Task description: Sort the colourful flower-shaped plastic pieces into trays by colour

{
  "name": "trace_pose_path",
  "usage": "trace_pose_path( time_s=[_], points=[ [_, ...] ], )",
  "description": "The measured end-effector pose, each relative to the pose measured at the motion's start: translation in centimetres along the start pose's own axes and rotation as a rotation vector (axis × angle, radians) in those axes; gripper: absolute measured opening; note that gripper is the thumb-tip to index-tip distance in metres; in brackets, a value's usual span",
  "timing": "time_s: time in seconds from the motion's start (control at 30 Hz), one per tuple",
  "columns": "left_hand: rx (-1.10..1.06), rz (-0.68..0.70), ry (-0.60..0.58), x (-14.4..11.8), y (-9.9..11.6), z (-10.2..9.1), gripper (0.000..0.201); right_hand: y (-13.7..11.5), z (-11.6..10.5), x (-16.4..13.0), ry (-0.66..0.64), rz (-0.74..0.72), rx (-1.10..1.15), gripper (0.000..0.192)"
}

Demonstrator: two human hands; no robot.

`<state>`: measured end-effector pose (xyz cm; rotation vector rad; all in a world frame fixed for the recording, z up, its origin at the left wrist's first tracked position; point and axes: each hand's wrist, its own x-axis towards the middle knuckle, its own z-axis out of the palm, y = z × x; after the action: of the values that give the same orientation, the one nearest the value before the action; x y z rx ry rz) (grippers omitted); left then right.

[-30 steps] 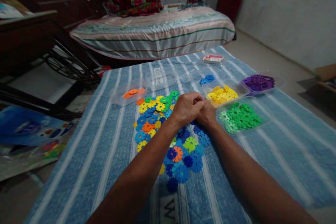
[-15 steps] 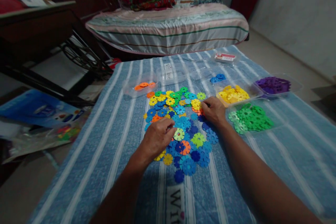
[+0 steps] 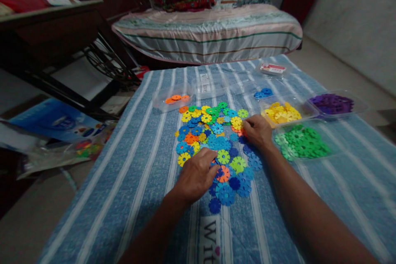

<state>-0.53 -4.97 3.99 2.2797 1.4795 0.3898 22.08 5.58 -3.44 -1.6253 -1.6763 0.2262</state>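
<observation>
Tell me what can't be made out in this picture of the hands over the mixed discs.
- Head view: discs under the left hand; the palm covers them.
- Head view: whether the right hand grips a disc; its fingers curl down onto the pile.
- Head view: print on the towel; the bottom edge cuts it.
- Head view: the label on the far small box; too small.

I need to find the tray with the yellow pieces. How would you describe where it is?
On the blue striped cloth, look past the right hand. The yellow tray sits between a tray of green pieces and a few blue ones. It alone holds only yellow flower-shaped discs.
</observation>
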Motion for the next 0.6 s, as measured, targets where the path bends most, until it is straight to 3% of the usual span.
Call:
trace_pose_path(
  time_s=[0.27, 0.43, 0.6],
  points=[
    [-0.002, 0.243, 0.040, -0.9, 2.1, 2.3, 0.016, 0.0, 0.0, 0.0, -0.005, 0.011, 0.010, 0.026],
    [-0.003, 0.308, -0.002, -1.8, 3.3, 3.6, 0.012, -0.1, 0.0, 0.0, 0.001, 0.012, 0.008, 0.026],
    [-0.065, 0.351, -0.032, -2.1, 3.9, 3.7, 0.016, 0.0, 0.0, 0.0, -0.016, 0.011, -0.010, 0.026]
  ],
)
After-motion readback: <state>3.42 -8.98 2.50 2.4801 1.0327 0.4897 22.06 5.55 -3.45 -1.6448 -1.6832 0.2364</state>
